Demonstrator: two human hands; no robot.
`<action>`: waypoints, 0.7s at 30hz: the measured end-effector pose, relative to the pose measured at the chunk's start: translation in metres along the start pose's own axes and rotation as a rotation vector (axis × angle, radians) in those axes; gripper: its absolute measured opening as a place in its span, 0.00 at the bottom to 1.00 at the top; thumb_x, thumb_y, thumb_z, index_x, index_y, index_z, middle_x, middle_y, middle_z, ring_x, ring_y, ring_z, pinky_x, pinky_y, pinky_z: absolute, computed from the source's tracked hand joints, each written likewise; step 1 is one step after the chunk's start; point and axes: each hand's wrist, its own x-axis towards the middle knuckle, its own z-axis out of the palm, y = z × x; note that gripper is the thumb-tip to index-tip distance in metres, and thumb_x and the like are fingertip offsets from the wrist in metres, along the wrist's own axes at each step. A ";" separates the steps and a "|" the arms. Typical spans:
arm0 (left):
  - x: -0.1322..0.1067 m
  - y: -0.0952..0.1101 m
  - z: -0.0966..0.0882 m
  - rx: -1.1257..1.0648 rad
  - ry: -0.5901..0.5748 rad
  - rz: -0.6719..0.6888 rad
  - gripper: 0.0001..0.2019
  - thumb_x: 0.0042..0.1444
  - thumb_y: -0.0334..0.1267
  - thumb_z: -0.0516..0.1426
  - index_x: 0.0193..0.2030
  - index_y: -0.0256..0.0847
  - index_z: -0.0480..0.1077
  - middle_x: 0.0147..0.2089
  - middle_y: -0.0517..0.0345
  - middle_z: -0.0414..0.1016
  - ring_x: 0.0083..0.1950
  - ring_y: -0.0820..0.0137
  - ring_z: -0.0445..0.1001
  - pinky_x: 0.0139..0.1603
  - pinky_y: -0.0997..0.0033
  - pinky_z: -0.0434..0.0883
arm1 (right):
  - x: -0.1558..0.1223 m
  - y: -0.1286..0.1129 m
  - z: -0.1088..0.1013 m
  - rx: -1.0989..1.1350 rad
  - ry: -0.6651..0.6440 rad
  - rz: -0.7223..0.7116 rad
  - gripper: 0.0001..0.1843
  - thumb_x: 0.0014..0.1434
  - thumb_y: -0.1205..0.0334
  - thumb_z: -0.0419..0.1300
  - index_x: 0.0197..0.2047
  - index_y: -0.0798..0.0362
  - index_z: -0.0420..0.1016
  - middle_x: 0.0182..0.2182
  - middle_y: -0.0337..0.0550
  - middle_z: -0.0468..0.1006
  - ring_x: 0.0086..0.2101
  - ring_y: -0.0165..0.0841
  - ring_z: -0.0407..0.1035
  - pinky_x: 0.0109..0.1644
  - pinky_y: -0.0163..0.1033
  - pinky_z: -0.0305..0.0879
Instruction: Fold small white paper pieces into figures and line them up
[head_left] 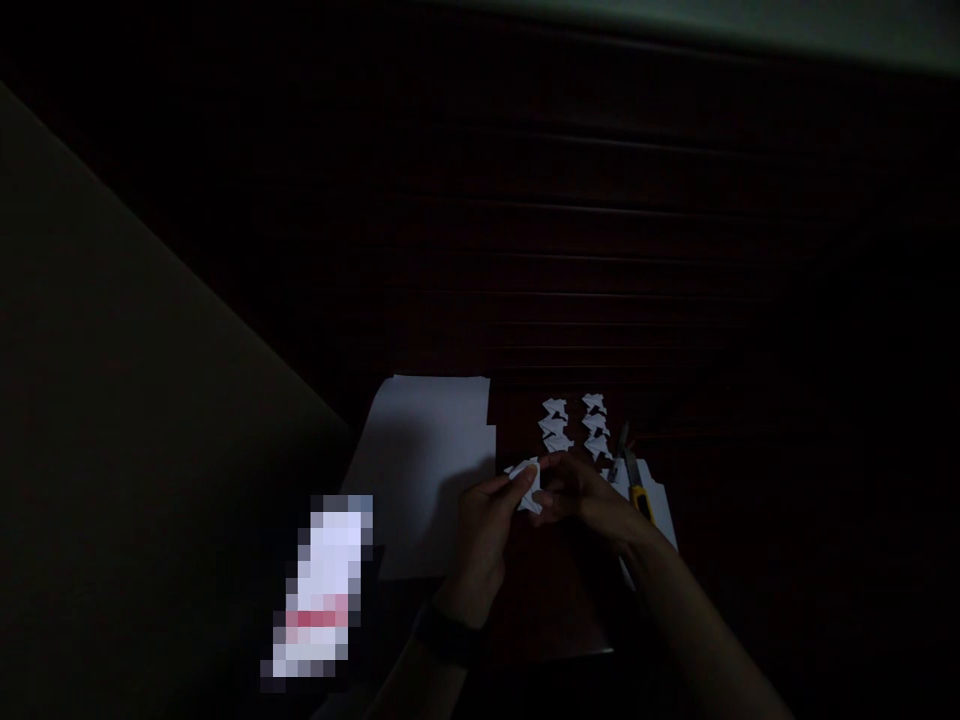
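A small piece of folded white paper (pixel 529 495) is held up over the dark table. My left hand (pixel 484 525) pinches it, with the thumb lying across its face. From the other side, the fingers of my right hand (pixel 581 495) are bent around its right edge. Just beyond my hands, several folded paper figures with pointed corners stand in two columns, a left one (pixel 556 426) and a right one (pixel 595 424). Dim light hides the finer folds and part of my right fingertips.
White paper sheets (pixel 420 430) lie stacked on the left. To the right, a yellow-and-black utility knife (pixel 639 498) and a dark slim tool rest on or beside more white paper (pixel 664 510). A pixelated bright patch (pixel 326 570) sits at lower left. Dark slatted wood (pixel 600 260) rises behind.
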 end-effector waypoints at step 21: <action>-0.003 0.010 0.006 -0.029 -0.022 0.009 0.13 0.43 0.42 0.64 0.35 0.36 0.78 0.38 0.48 0.80 0.41 0.63 0.75 0.41 0.70 0.69 | 0.007 0.010 0.003 -0.212 0.159 -0.196 0.29 0.38 0.68 0.68 0.43 0.48 0.64 0.34 0.36 0.68 0.34 0.32 0.65 0.34 0.36 0.65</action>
